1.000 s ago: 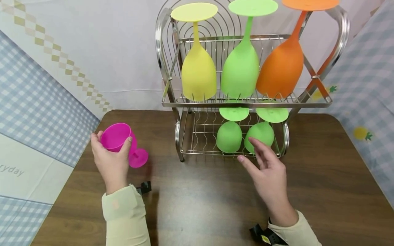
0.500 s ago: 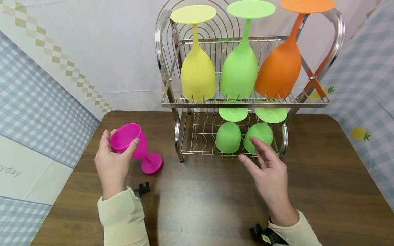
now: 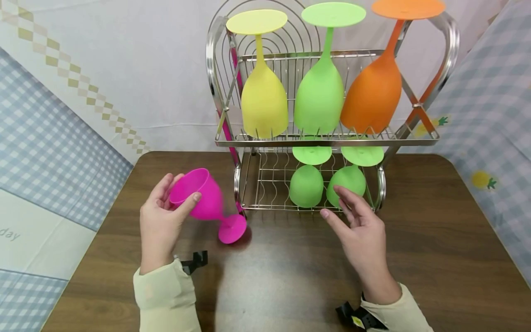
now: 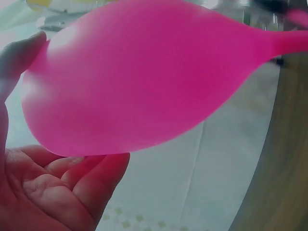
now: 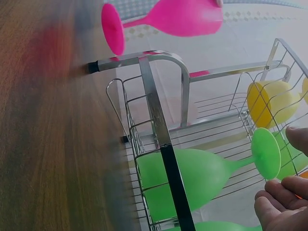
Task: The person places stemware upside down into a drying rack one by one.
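Note:
A magenta wine glass (image 3: 209, 193) is gripped around its bowl by my left hand (image 3: 159, 221). It tilts with its mouth toward the upper left and its foot to the lower right, left of the rack. In the left wrist view the bowl (image 4: 139, 82) lies between thumb and fingers. My right hand (image 3: 361, 235) hovers before the rack's lower shelf, thumb and fingers apart, with nothing between them. Nearest to it are two green wine glasses, one on the left (image 3: 306, 186) and one on the right (image 3: 348, 182), both upside down on that shelf.
The two-tier metal dish rack (image 3: 327, 143) stands at the back of the brown table (image 3: 274, 276). Upside down on its upper shelf are a yellow wine glass (image 3: 264, 101), a green one (image 3: 319, 94) and an orange one (image 3: 372, 94). Curtain-like cloth hangs behind.
My left hand has carried the magenta wine glass rightward, closer to the rack, and its foot has swung further out to the right. My right hand has stayed almost still.

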Demonstrator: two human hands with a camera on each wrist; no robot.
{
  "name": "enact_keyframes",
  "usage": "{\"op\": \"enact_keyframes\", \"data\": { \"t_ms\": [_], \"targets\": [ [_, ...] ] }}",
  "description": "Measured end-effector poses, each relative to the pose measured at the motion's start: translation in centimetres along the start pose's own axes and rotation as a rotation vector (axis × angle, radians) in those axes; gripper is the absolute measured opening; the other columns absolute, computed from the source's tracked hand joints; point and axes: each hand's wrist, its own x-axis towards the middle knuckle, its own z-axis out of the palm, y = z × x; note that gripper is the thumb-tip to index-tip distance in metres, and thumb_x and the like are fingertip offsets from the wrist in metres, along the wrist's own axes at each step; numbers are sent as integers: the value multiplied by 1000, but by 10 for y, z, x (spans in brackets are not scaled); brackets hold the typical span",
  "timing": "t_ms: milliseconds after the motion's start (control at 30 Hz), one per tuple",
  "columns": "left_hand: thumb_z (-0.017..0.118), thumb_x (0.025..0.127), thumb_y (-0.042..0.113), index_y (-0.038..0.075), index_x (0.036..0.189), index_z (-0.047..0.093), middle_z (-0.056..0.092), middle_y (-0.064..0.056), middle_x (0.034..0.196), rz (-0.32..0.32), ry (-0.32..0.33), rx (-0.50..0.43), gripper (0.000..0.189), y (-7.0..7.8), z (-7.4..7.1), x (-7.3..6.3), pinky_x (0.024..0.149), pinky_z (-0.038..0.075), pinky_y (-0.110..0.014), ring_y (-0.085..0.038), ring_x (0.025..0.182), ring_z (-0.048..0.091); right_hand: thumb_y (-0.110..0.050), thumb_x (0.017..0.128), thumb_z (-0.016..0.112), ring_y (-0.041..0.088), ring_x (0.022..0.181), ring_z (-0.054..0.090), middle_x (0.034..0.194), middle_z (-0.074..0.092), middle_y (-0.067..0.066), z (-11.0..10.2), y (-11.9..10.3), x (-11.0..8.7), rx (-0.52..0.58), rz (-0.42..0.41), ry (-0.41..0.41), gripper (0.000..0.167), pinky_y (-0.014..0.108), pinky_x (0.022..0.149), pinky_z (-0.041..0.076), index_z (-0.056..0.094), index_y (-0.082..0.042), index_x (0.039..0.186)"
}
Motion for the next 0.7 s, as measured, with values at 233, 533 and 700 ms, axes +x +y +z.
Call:
{"op": "enact_keyframes", "data": {
  "t_ms": [233, 533, 700],
  "targets": [
    [82, 84, 12, 5, 150, 43, 59, -8, 141, -14, -92, -163, 77, -1, 15, -2, 99, 50, -19, -19, 130, 55, 7, 82, 78, 22, 127, 58, 134, 63, 9, 2, 1, 0, 6, 5, -1, 52, 25, 106, 46, 62, 0, 132],
    [64, 94, -5, -4, 149, 40, 54, -17, 143, -34, -200, -497, 60, -5, 37, -5, 100, 52, -30, -26, 129, 56, 8, 82, 78, 21, 127, 58, 134, 63, 12, 2, 2, 1, 9, 14, 0, 52, 25, 106, 46, 63, 1, 131],
    [58, 96, -8, -6, 148, 39, 55, -18, 142, -35, -268, -614, 56, -6, 52, -10, 99, 53, -33, -27, 126, 59, 7, 82, 79, 19, 127, 59, 134, 63, 16, 3, 1, 0, 13, 27, -4, 52, 25, 106, 46, 63, 0, 131]
  ]
}}
